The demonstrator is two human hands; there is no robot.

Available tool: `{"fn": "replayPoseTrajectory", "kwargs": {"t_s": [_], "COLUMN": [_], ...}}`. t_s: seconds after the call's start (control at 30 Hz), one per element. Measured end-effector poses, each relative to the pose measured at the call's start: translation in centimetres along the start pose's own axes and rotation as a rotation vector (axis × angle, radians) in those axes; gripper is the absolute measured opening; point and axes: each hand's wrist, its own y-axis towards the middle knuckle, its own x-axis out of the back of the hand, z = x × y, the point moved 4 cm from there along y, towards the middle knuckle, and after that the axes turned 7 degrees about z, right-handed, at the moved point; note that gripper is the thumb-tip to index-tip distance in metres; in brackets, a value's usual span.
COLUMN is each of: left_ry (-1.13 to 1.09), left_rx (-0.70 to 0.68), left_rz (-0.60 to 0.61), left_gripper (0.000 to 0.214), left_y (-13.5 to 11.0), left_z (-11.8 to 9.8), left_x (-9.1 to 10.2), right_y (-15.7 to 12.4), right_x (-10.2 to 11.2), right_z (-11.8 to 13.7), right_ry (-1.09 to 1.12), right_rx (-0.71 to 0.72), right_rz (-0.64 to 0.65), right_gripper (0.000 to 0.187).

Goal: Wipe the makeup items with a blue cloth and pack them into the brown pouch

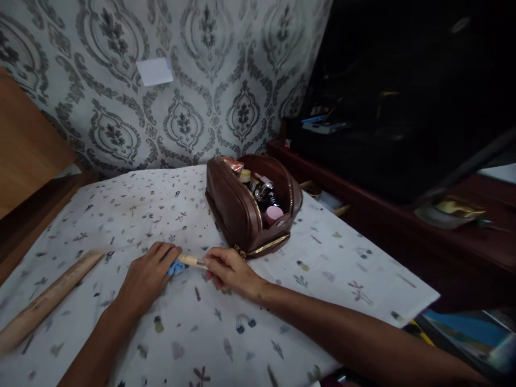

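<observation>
My left hand (152, 273) is closed around a small crumpled blue cloth (176, 267), which meets one end of a slim cream-coloured cosmetic stick (187, 260). The other end, with a darker band, is pinched between the fingers of my right hand (229, 269). Whether it is a tube or a brush I cannot tell. Just beyond my right hand stands a brown leather cosmetic bag (234, 207), unzipped. Inside it are a pink-lidded container (273, 215), a jar with a yellowish lid (244, 175) and several dark and shiny items.
A patterned white cloth (177, 328) covers the table. A long wooden strip (52, 298) lies at left, beside a brown panel (28, 145). Behind is a patterned wall with a white card (155, 71). A large black screen (403, 97) stands on a dark red shelf (382, 220) at right.
</observation>
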Motion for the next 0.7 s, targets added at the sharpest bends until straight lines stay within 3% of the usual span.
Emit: {"fn": "replayPoseTrajectory", "kwargs": {"t_s": [0.33, 0.53, 0.6, 0.7], "left_ry": [-0.128, -0.165, -0.157, -0.143], "left_rx": [0.020, 0.021, 0.021, -0.011], "left_rz": [-0.048, -0.094, -0.092, -0.083], "left_gripper": [0.041, 0.048, 0.050, 0.050], "left_y": [-0.3, -0.4, -0.4, -0.5], "left_z": [0.9, 1.2, 1.4, 1.8], "left_x": [-1.5, -2.2, -2.4, -2.9], "right_y": [0.4, 0.1, -0.1, -0.4], "right_x": [0.3, 0.5, 0.8, 1.0], "right_z": [-0.5, -0.4, -0.1, 0.8], "right_ry": [0.031, -0.052, -0.207, -0.525], "right_rx": [-0.012, -0.054, 0.004, 0.242], "right_rz": [-0.010, -0.025, -0.073, -0.147], "right_gripper": [0.021, 0.010, 0.010, 0.016]}}
